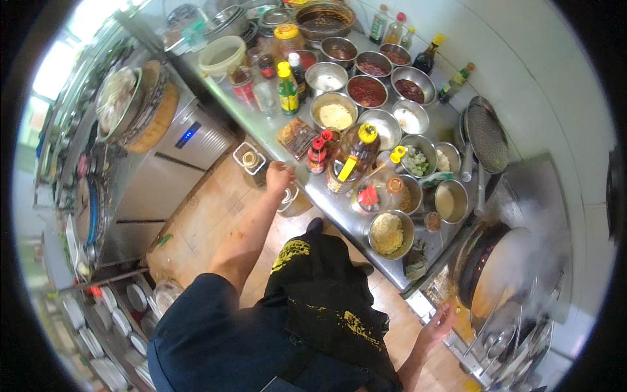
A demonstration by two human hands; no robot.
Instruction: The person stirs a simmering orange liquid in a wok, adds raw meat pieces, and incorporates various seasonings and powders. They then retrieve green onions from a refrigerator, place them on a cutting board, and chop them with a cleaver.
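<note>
My left hand (280, 175) is at the near edge of the steel counter (321, 196), its fingers curled; whether it holds anything cannot be made out. Close by, on the counter, stand a red-capped sauce bottle (317, 156) and a big yellow-capped oil jug (353, 149). At the lower right my right hand (441, 322) is beside the stove's front edge, fingers partly bent, and its grip is unclear. Beyond it a wok (499, 274) sits tilted on the stove with steam rising. A steel bowl of yellow crumbs (387, 235) rests near the counter's corner.
Several steel bowls of seasonings, including a chilli sauce bowl (367, 91), crowd the counter. Lidded plastic containers (251, 159) stand on the floor below its edge. A strainer (486, 130) leans by the wall. Ladles (500, 338) lie right of my right hand. Plates (105, 313) fill a rack at lower left.
</note>
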